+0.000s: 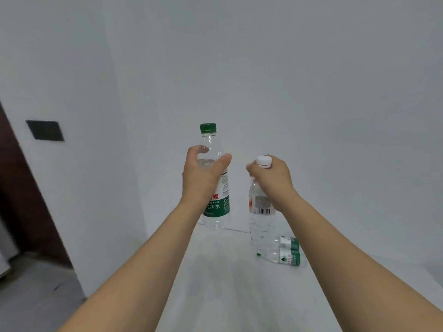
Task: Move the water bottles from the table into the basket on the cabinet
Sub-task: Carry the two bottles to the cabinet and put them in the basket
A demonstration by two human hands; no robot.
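Note:
My left hand (202, 174) grips a clear bottle with a green cap and green label (217, 204) around its upper body, holding it upright above the white table (230, 283). My right hand (271, 177) holds a taller clear bottle with a white cap (261, 226) by its neck, also upright. Two small bottles with green labels (287, 251) lie on their sides on the table, just right of the white-capped bottle's base. No basket or cabinet is in view.
A white wall (263, 68) rises right behind the table. To the left stand a white partition with a dark switch plate (45, 130), a dark brown door (21, 188) and grey floor (36, 283).

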